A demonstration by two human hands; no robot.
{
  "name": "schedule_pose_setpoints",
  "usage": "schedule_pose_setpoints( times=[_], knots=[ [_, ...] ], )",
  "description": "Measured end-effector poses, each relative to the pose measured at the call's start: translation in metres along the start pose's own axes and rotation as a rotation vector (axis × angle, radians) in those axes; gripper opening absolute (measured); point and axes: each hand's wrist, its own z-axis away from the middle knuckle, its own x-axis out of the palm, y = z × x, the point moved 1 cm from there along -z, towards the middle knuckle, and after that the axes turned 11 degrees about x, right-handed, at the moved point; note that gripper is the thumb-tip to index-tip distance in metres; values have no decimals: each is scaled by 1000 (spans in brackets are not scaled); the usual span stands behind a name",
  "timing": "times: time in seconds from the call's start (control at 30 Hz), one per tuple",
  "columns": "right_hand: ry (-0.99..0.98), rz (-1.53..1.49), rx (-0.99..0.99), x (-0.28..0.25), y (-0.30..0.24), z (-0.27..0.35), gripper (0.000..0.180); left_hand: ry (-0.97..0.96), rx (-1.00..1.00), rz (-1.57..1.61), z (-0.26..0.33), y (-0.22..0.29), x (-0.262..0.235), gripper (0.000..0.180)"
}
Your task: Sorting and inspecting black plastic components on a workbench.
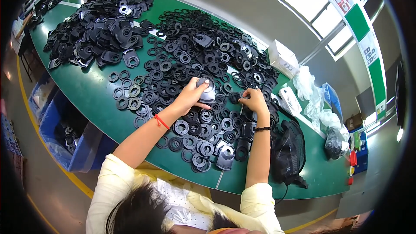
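My left hand [189,97] is closed round a dark plastic cover plate [208,94] with a round black upper part; the thumb lies across its face. To its right, the fingers of my right hand [255,102] are pinched together at the edge of a black ring [234,98], just above the pile. Under and around both hands spread many loose flat black rings [181,127], some overlapping. A similar plate with a rounded opening [225,156] lies near the table's front edge.
A large heap of black plates [97,32] covers the left of the green table [86,91]. On the right are a white box [282,57], a white slotted device [290,101], a black mesh bag [289,151] and clear plastic bags [313,97]. A blue bin [73,147] stands below, left.
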Motion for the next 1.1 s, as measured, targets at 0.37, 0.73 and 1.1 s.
schedule_pose_setpoints(
  times=[0.37, 0.73, 1.1],
  knots=[
    [-224, -815, -168, -37, -75, 29, 34, -60, 22, -81, -2, 0, -6, 36],
    [-379, -1074, -177, -4, -101, 28, 32, -21, 221, -176, -2, 9, -9, 29],
    [-185, -295, -427, 16, -84, 22, 23, 161, 222, -22, -6, 17, -20, 30]
  ],
)
